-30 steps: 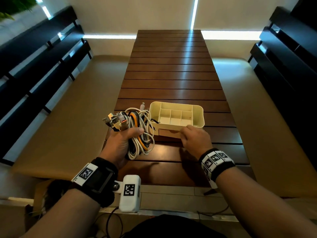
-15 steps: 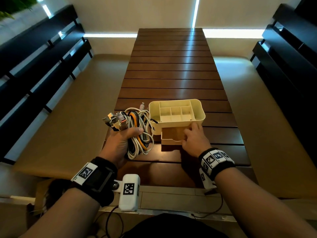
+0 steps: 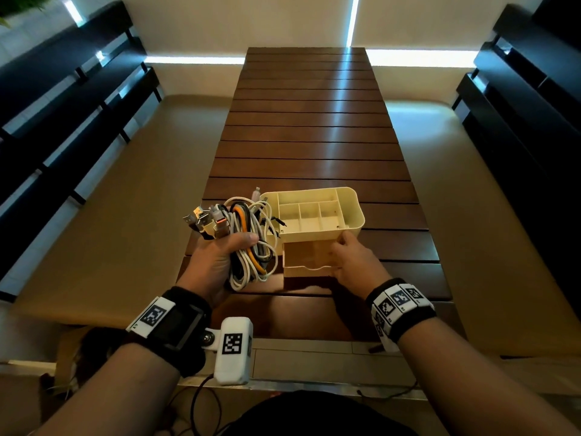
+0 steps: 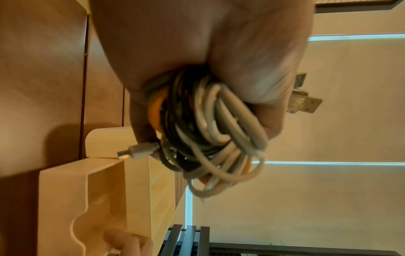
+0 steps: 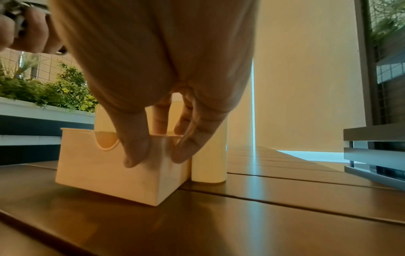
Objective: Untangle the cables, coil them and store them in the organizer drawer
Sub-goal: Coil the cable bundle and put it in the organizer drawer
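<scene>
My left hand grips a coiled bundle of cables, white, black, grey and orange, with several USB plugs sticking out past the fingers; the left wrist view shows the same bundle of cables held in the fist. A cream organizer with open top compartments stands on the slatted wooden table. Its drawer is pulled out toward me and looks empty. My right hand holds the drawer's right front corner; in the right wrist view the fingers pinch the wall of the drawer.
Dark slatted benches run along both sides of the room. Tan floor lies either side of the table. A plant bed shows in the right wrist view. The far half of the table carries nothing.
The right hand has pulled the drawer out of the organizer toward me, from shut to well open. The organizer shifted slightly. The left hand kept holding the cable bundle in place.
</scene>
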`<state>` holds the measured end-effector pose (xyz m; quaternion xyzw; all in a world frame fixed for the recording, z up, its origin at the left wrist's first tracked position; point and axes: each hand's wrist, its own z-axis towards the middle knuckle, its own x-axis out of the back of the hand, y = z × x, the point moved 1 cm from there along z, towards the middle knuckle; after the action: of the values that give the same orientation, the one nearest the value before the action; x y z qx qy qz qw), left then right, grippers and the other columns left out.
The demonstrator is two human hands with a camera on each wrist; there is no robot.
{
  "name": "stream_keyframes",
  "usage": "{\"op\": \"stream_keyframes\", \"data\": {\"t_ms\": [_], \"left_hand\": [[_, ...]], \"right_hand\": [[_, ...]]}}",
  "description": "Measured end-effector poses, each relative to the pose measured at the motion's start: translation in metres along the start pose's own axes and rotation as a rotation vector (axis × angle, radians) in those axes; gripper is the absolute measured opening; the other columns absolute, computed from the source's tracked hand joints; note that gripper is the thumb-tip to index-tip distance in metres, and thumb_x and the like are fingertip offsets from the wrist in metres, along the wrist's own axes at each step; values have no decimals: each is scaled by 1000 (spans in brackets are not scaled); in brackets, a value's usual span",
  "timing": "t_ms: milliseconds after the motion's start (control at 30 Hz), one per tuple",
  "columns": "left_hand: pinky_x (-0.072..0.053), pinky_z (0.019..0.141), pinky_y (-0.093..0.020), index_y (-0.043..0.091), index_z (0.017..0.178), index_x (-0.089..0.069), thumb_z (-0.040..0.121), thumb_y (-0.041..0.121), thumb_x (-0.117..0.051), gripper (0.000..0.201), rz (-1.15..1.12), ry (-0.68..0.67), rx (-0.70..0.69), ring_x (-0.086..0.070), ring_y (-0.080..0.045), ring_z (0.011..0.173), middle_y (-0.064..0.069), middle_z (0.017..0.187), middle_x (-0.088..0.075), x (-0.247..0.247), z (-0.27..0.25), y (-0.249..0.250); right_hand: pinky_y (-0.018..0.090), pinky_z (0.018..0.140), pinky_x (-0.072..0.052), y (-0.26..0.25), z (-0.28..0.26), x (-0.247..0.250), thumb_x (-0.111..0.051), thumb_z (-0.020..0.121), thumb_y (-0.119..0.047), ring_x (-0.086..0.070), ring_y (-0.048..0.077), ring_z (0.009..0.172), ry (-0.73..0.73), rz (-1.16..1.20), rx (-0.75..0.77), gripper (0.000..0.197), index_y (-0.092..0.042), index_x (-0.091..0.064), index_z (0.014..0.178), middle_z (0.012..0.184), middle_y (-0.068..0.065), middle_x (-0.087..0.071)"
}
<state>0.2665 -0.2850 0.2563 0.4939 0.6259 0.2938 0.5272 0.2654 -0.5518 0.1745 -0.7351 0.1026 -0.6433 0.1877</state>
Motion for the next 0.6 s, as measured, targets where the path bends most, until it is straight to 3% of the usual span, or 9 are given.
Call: {"op": "stream_keyframes", "data": {"t_ms": [100,233,433,533,600], "left_hand": [[-60,72,-45,0,119,-63,74,12,-71,47,7,5,-5,-71,-30,77,-17,92,-69,1,-2,0],[-60,68,-43,1,119,-63,74,12,-71,47,9,10,1,-71,-30,75,-16,89,-70,3,-4,1],[-59,60,-38,2,115,-63,78,9,-71,38,21,28,20,-71,-27,71,-15,86,-70,5,-7,3],[-58,56,-35,3,110,-64,81,5,-65,29,39,20,28,-72,-25,69,-13,84,-72,0,-7,3],[-58,55,-34,5,109,-65,84,1,-62,26,61,12,35,-73,-23,71,-11,85,-73,-3,-7,2]], "right_hand": [[36,92,-52,4,-3,2,-62,92,-19,-43,14,98,77,-75,67,9,-11,-68,90,114,0,-44],[36,95,-49,2,-6,1,-63,91,-15,-42,18,108,82,-79,93,10,-9,-71,88,122,4,-45],[46,104,-40,-1,-8,1,-72,82,-47,-28,21,128,-90,-157,46,19,-30,-72,89,143,-3,-31],[43,112,-36,4,-9,-2,-79,77,-43,-28,16,131,-84,54,38,29,-28,-70,100,143,-6,-31],[42,111,-42,10,-11,-5,-84,75,-35,-34,12,129,-31,235,23,29,-26,-70,99,139,-9,-36]]}}
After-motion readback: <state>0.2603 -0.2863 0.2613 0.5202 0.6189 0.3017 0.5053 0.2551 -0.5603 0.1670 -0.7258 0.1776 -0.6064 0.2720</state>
